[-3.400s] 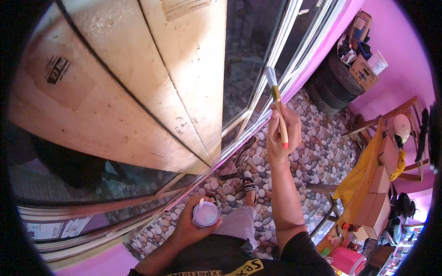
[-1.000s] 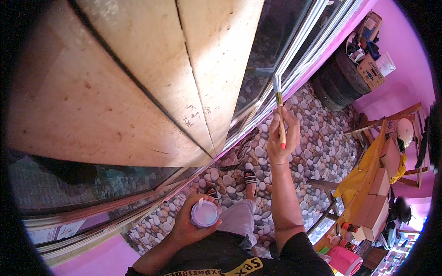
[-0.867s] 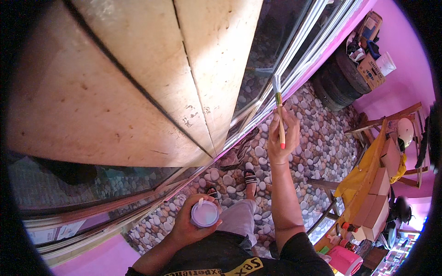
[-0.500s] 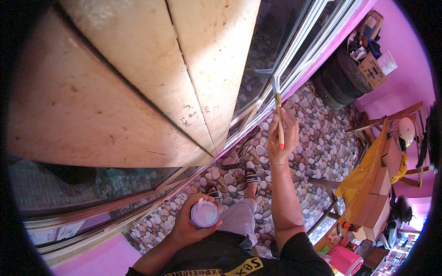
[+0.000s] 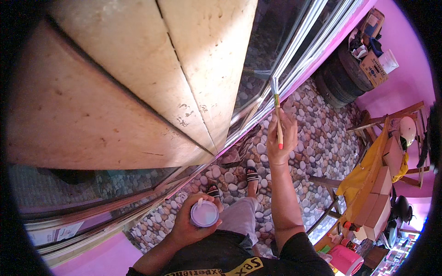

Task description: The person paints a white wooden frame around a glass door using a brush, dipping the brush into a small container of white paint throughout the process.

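At the lower centre, two hands hold one thing each. The left hand (image 5: 188, 224) is curled around one cup (image 5: 205, 215), its fingers spread about the wall and the mouth facing upward; the right hand (image 5: 284, 135) is partly closed, its thumb and fingers pinching the handle of one brush (image 5: 279, 120). The brush points away from the body, red tip nearest the wrist, with its bristles reaching the white frame (image 5: 294, 48) beside the glass. One large wooden board (image 5: 138, 87), crossed by two dark lines, fills the upper left. Two sandals (image 5: 252, 176) show on the pebble-patterned floor (image 5: 313, 133). Compared with the earliest view, the dark stamp and paper label on the board have passed out of sight, and both sandals are now plain where one was before; each hand keeps its hold. Of the containers, the cup holds a pale liquid, with one light tab at its rim. One white tub (image 5: 388, 60) stands by a printed carton (image 5: 373, 69) on the stacked tyres (image 5: 338, 80); the tub's contents cannot be told. At right, a yellow cloth (image 5: 357, 181), at least two brown boxes (image 5: 378, 216) and one pink jug (image 5: 346, 259) occupy the desk (image 5: 326, 240).
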Action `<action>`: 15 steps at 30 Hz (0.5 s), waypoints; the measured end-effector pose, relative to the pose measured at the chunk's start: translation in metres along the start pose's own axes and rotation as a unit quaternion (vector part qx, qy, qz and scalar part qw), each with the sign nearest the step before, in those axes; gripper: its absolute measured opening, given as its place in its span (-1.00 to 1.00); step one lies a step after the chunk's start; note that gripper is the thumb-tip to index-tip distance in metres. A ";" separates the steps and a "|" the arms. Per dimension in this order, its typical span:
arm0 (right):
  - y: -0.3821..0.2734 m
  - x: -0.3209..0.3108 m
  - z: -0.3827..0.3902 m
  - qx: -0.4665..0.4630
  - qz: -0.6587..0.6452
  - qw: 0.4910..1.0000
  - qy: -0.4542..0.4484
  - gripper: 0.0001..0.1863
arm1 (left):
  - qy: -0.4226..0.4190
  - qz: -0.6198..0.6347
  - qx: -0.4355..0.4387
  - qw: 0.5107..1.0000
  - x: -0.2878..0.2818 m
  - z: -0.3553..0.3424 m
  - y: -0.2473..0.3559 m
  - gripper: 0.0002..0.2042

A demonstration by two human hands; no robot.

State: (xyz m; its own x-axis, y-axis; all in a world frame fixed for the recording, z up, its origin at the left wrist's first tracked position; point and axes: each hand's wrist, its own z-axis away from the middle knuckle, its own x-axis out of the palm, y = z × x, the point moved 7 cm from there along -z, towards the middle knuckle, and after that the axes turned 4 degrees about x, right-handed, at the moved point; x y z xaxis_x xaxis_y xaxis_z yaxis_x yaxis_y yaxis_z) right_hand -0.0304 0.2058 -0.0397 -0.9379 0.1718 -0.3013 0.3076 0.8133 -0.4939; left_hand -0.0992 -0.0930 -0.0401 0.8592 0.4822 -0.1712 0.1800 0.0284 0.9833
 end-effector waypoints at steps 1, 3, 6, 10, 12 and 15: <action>0.000 0.000 0.000 0.000 0.000 1.000 0.000 -0.74 | 0.000 -0.003 0.006 1.000 0.000 0.000 0.000 -0.32; 0.001 0.000 0.002 -0.005 0.003 1.000 -0.001 -0.74 | 0.000 -0.003 0.004 1.000 0.000 0.000 0.000 -0.32; 0.000 0.000 0.003 -0.006 0.003 1.000 -0.007 -0.74 | -0.004 -0.016 0.015 1.000 -0.001 -0.003 0.003 -0.31; 0.001 0.002 0.005 -0.003 0.004 1.000 -0.010 -0.73 | -0.009 -0.030 0.019 0.999 0.000 -0.003 0.005 -0.30; 0.002 0.002 0.006 -0.004 0.005 1.000 -0.010 -0.73 | -0.010 -0.033 0.016 0.999 0.000 -0.003 0.005 -0.29; 0.004 0.003 0.008 -0.002 0.006 1.000 -0.011 -0.72 | -0.012 -0.032 0.013 0.999 0.000 -0.003 0.004 -0.28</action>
State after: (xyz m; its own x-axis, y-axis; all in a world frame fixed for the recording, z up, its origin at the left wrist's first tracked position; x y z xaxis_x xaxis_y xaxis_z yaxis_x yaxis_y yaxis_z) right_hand -0.0304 0.2048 -0.0487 -0.9303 0.1694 -0.3254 0.3183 0.8138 -0.4862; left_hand -0.0994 -0.0904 -0.0364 0.8565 0.4591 -0.2359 0.2471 0.0367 0.9683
